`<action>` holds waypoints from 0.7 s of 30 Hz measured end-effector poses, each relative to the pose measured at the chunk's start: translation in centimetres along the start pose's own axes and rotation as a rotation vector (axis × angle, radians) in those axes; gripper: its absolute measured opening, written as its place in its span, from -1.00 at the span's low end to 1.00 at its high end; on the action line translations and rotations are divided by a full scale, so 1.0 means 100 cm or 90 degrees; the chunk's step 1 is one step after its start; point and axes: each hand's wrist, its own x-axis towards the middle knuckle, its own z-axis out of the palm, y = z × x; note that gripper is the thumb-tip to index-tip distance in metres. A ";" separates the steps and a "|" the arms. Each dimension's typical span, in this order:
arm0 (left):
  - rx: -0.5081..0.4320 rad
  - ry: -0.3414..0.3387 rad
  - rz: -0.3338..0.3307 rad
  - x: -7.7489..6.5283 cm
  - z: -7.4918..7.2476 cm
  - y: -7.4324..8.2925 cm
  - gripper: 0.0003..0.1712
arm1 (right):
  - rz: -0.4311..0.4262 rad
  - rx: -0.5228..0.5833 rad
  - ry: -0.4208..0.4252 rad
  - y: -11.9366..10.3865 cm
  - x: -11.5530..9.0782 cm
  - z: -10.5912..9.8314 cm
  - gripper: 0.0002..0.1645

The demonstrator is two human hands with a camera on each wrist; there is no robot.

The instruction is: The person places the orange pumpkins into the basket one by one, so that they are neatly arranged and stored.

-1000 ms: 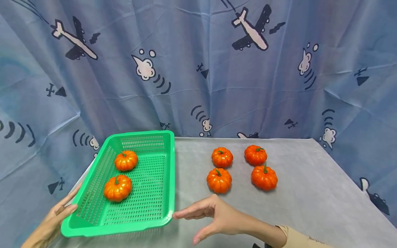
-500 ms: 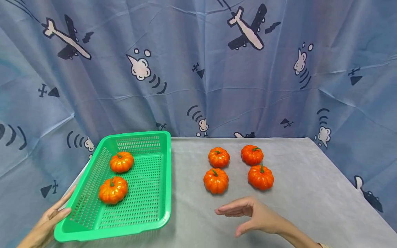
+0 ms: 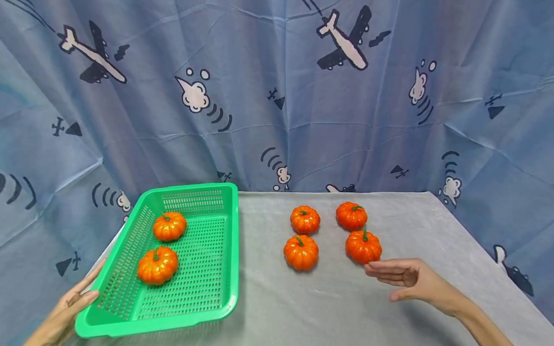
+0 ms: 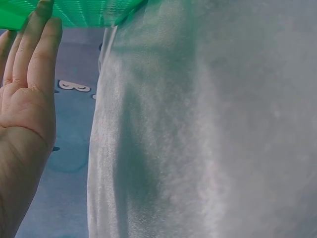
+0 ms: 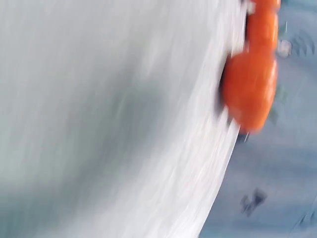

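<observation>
A green plastic basket with two orange pumpkins stands at the left; one pumpkin lies behind the other. My left hand touches the basket's left outer side with extended fingers, which also reach up to the green plastic in the left wrist view. Over the table, my right hand holds nothing, thumb and fingers apart. Its fingertips are close to the front right pumpkin; contact cannot be told. That hand is not visible in the right wrist view, where blurred pumpkins appear.
Three more pumpkins rest on the grey-covered table: one front left, one behind it and one at back right. A blue curtain printed with airplanes hangs behind the table.
My right hand has moved from beside the basket's front right corner rightward to the front right pumpkin. The head view has shifted slightly. My left hand has stayed at the basket.
</observation>
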 end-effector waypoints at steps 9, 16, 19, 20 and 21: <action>0.054 0.028 -0.003 0.000 0.001 0.002 -0.31 | 0.112 0.097 0.020 0.002 -0.046 -0.061 -0.30; 0.062 0.050 -0.056 0.000 0.002 0.005 -0.28 | 0.127 0.094 0.027 0.011 -0.056 -0.099 -0.27; 0.046 0.042 -0.063 0.001 0.001 0.004 -0.27 | 0.130 0.105 -0.014 0.017 -0.053 -0.110 -0.29; 0.045 0.040 -0.062 0.001 0.000 0.003 -0.28 | 0.133 0.104 -0.025 0.019 -0.052 -0.113 -0.29; 0.047 0.040 -0.061 0.002 0.000 0.003 -0.29 | 0.135 0.099 -0.032 0.021 -0.050 -0.115 -0.29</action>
